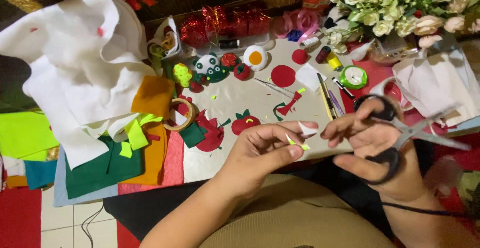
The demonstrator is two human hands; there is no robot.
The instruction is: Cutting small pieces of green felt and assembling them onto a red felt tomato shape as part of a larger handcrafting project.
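My left hand (267, 150) pinches a small white felt piece (307, 129) and a thin lime-green sliver (296, 142) between thumb and fingertips. My right hand (377, 148) holds black-handled scissors (410, 130), thumb and a finger through the loops, blades pointing right and slightly apart. The right forefinger reaches toward the small pieces in the left hand. Both hands hover above the near edge of the beige work board (240, 98).
Felt sheets in white (80, 63), orange, green and lime pile up at left. Small felt figures (212, 68), red circles (283, 75), a tape ring (181, 115), thread spools, pens and tweezers lie on the board. Artificial flowers (395, 3) stand at the back right.
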